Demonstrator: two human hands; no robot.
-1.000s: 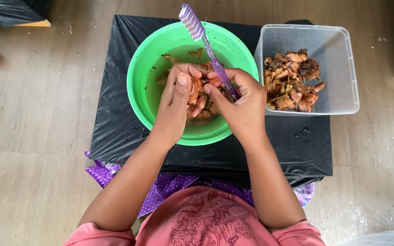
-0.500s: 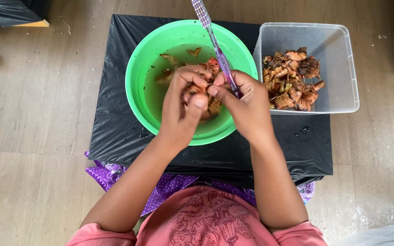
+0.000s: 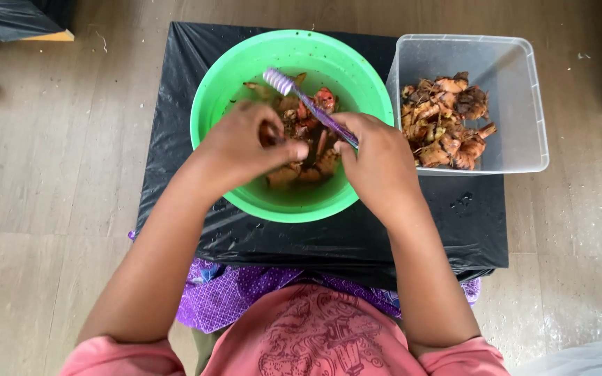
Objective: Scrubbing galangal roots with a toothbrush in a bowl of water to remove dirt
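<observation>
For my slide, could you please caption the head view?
Right hand holds a purple toothbrush over a green bowl.

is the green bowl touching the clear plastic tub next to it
Touching. The head view shows the green bowl's right rim meeting the clear tub's left wall with no black cover visible between them.

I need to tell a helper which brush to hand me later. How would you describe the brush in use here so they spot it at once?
Start at the black-covered table and find the round green bowl left of the clear plastic tub. Over that bowl, the right hand holds a purple toothbrush, its pale bristled head pointing up-left. It is the only slim, straight plastic item among knobbly brown roots.
</observation>
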